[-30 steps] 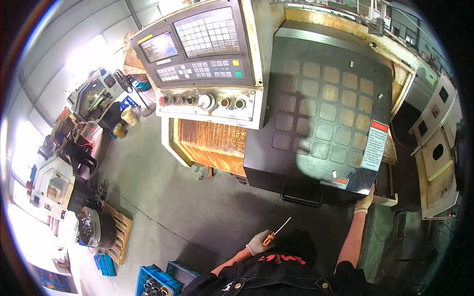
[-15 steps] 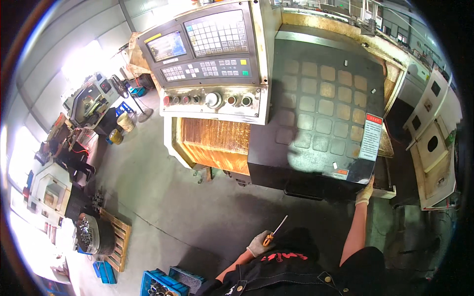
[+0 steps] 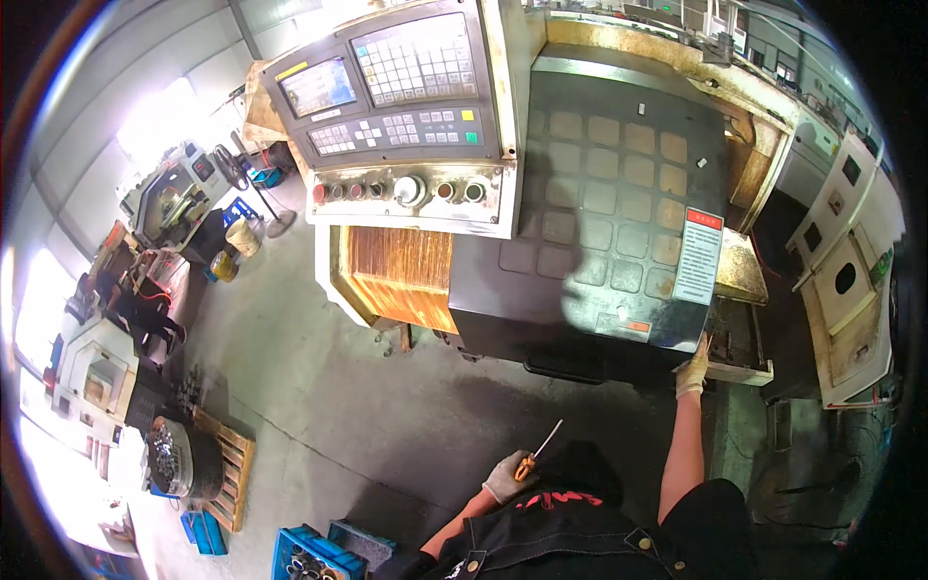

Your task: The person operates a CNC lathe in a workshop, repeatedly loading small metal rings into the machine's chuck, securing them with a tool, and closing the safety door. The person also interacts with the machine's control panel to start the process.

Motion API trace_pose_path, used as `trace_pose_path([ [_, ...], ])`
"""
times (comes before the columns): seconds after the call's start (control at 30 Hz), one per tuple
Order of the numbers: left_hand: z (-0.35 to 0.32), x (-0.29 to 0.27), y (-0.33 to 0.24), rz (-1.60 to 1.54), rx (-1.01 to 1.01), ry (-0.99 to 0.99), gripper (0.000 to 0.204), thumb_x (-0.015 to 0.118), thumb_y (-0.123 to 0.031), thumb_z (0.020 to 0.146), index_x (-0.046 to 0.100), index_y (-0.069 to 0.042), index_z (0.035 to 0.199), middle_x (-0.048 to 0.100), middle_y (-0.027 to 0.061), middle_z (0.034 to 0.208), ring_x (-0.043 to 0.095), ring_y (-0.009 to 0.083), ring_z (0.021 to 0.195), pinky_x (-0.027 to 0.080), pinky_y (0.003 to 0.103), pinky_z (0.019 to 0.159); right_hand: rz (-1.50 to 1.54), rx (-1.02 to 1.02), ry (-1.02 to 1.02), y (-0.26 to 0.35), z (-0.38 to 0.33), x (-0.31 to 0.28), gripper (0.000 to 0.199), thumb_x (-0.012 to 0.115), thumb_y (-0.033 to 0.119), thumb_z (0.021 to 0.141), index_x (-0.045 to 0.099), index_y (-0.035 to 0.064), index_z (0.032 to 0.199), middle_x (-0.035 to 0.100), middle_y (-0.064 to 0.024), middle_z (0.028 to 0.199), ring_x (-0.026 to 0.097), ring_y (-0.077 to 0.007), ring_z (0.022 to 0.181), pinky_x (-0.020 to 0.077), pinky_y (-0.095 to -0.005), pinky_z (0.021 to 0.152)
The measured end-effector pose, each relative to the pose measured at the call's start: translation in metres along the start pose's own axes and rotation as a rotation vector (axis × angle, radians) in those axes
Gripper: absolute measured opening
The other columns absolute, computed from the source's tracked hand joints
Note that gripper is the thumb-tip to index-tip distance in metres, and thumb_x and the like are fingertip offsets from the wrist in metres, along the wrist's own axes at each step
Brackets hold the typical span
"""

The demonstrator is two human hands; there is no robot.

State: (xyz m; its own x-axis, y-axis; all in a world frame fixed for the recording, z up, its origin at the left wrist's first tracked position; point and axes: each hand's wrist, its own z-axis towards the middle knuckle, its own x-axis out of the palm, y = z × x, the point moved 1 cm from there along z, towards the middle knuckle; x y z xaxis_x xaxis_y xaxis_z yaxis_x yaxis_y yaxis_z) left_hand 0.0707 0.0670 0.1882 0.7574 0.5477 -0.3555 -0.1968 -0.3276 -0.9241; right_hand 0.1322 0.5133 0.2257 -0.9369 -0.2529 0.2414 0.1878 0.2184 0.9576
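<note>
Nearest the camera, low in the view, the person's gloved left hand is clenched round the orange handle of a small screwdriver, its thin metal shaft slanting up and to the right over the grey concrete floor. The tool touches nothing but the glove. A dark apron with metal studs fills the bottom edge between the two forearms.

Further out, the right arm stretches up to the gloved right hand, which rests at the lower right corner of the dark sliding door of a big machine tool — the fingers seem curled on the door's edge, though how firmly they grip I cannot tell. Just above that hand a white notice with a red header is fixed to the door, and beside it a brownish chip tray juts out.

To the left of the door hangs the control panel with its screen, keypads and a row of knobs. Down by the lower left stands a wooden pallet carrying a round bin of metal parts, with blue crates close by — farther off, smaller machines line the bright wall
</note>
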Motion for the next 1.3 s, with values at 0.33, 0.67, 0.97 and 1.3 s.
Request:
trace_pose_path([
  [0.33, 0.010, 0.011, 0.017, -0.055, -0.006, -0.067, 0.040, 0.068, -0.022, 0.065, 0.050, -0.005, 0.097, 0.056, 0.0126, 0.083, 0.057, 0.0268, 0.079, 0.045, 0.035, 0.070, 0.339, -0.015, -0.100, 0.005, -0.058, 0.091, 0.035, 0.043, 0.035, 0.087, 0.058, 0.0057, 0.099, 0.055, -0.0022, 0.094, 0.047, -0.0171, 0.088, 0.0331, -0.0304, 0.084],
  [0.67, 0.022, 0.012, -0.002, -0.217, 0.015, -0.034, 0.031, 0.070, -0.014, 0.068, 0.047, -0.005, 0.088, 0.048, 0.0006, 0.070, 0.044, 0.0082, 0.063, 0.040, 0.024, 0.057, -0.014, -0.108, -0.070, -0.025, -0.091, 0.139, 0.048, 0.045, 0.043, 0.086, 0.056, -0.0030, 0.090, 0.051, -0.0038, 0.080, 0.041, -0.0145, 0.074, 0.0367, -0.0290, 0.074],
  [0.97, 0.045, 0.001, -0.020, -0.103, -0.007, -0.050, 0.029, 0.065, -0.003, 0.069, 0.048, -0.005, 0.092, 0.053, 0.0031, 0.077, 0.051, 0.0123, 0.069, 0.043, 0.027, 0.063, 0.157, -0.054, 0.151, -0.068, -0.109, 0.196, 0.053, 0.052, 0.046, 0.081, 0.048, -0.0001, 0.107, 0.052, -0.0038, 0.092, 0.043, -0.0115, 0.085, 0.0352, -0.0249, 0.078],
  [1.3, 0.176, 0.013, -0.091, 0.197, 0.046, -0.123, 0.022, 0.065, -0.013, 0.071, 0.051, -0.003, 0.085, 0.053, 0.0079, 0.067, 0.052, 0.0131, 0.062, 0.043, 0.029, 0.058, 0.292, 0.405, 0.402, -0.094, 0.042, 0.200, 0.043, 0.052, 0.022, 0.086, 0.040, -0.0055, 0.117, 0.054, -0.0095, 0.104, 0.052, -0.0156, 0.094, 0.0427, -0.0267, 0.083],
])
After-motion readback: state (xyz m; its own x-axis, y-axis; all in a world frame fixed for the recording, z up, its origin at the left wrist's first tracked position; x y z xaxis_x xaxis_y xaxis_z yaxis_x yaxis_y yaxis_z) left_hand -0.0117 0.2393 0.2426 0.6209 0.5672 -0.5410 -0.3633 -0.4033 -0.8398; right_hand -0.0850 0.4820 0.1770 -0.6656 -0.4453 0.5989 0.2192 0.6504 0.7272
